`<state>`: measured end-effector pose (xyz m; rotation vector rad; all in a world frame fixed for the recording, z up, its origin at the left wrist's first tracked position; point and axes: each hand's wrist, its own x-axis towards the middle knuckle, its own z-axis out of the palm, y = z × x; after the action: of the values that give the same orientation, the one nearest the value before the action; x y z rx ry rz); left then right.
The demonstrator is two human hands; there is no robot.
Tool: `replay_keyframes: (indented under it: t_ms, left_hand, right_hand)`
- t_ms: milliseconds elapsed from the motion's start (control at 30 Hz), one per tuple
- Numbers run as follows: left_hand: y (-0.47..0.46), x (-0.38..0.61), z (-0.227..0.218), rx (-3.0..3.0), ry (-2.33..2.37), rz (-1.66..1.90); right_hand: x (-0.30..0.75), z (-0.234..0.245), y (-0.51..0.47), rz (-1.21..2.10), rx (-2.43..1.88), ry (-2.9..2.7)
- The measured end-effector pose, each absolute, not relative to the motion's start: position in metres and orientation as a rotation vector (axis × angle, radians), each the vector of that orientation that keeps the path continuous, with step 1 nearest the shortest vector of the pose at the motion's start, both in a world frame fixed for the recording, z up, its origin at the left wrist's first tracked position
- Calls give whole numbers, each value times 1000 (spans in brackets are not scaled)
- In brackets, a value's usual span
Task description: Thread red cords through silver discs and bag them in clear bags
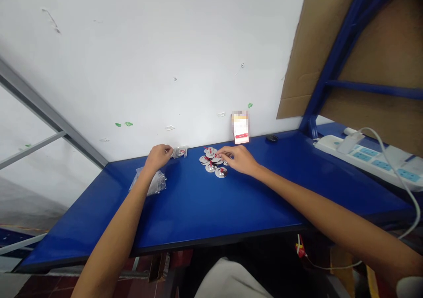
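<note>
Blue-topped workbench [198, 205] against a white wall [139, 68], seen from above; the left hand [158, 157] sits at centre left, its fingers pinched narrow on the edge of a small clear plastic bag [180, 152], which holds something red and white; the right hand [238, 159] reaches over a loose pile of round silver discs [211, 161] with red markings, fingers drawn narrow at the pile's upper right edge, touching the discs, though whether one is gripped I cannot tell; that pile lies mid-bench, between the hands; a larger clear plastic bag [148, 182] lies under the left wrist, toward the bench's left end; a pixelated red-and-white card [241, 128] stands against the wall, beyond the right hand; a small black object [271, 138] lies just right of it; a white power strip [366, 159] lies at the far right, with a white cable [408, 192] running downward; brown cardboard [317, 51] and a blue metal frame [343, 55] fill the upper right.
</note>
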<state>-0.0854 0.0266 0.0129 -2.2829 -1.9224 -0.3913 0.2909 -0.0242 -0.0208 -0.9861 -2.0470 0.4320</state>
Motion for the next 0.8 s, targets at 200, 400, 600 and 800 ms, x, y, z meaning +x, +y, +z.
replay_keyframes:
  t_ms: [200, 400, 600, 800]
  left_hand:
    - [23, -105, 27, -2094, -2048, -152]
    - [20, -133, 35, -1949, -2274, 186]
    - [21, -137, 32, -1982, -2490, 450]
    - [27, -142, 24, -2083, -2390, 288]
  right_hand:
    - [297, -21, -18, 309, -1050, -2083]
    - [295, -23, -19, 289, -1049, -2110]
    - [293, -22, -21, 286, -1056, -2136]
    - [295, -23, -20, 296, -1058, -2131]
